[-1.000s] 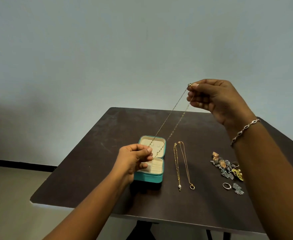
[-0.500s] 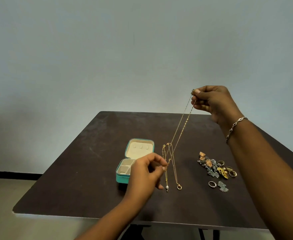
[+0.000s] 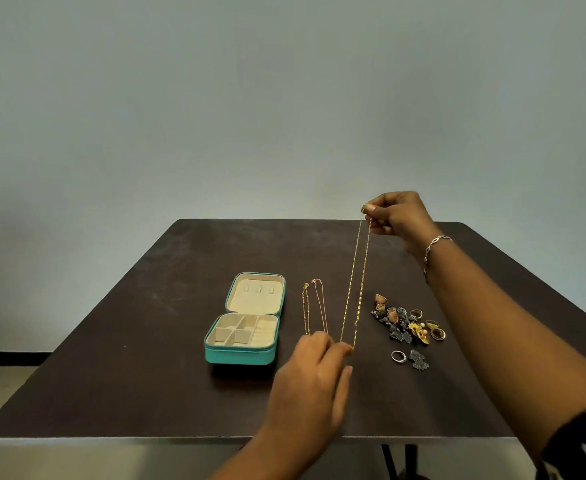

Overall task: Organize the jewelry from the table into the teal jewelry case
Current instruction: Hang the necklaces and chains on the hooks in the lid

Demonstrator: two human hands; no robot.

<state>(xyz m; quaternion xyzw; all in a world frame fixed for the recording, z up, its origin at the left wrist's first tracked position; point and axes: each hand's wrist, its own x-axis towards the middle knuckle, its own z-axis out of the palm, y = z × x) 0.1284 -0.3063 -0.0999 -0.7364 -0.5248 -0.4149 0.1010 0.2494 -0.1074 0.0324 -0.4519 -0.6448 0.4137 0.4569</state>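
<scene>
Pinches the bottom loop of a thin gold chain (image 3: 362,282) between fingertips of the left hand (image 3: 314,386), low over the dark table (image 3: 146,341) toward its near edge. Shows the teal jewelry case (image 3: 246,320) open just left, cream lining up. Finds 2 finer necklaces (image 3: 314,306) lying between case and chain, near ends hidden by that hand; right, a heap of earrings and rings (image 3: 406,323). Farther and higher, clamps the chain's ends in the right hand (image 3: 397,220), fingers curled, strands stretched straight.
</scene>
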